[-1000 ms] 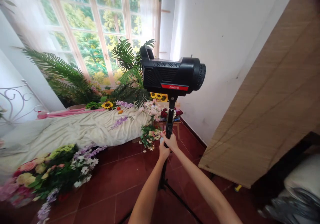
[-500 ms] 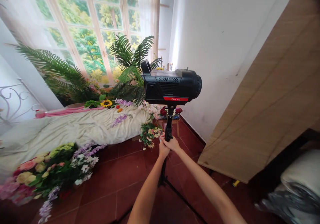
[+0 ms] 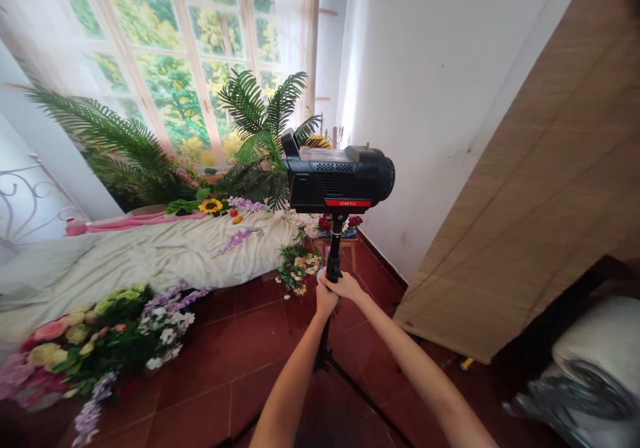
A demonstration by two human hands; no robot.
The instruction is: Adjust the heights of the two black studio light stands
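Lowered since the earlier frame: black lamp, red-labelled, mounted atop a stand pole on which left hand and right hand are clamped, touching each other, with mixed flowers nearby above a golden base, container type too small to tell.

Lamp blocked my way straight up the stand; its legs cut across low down. Left, I had open floor before the flower bunch and draped bed; right, room as far as the bamboo blind.
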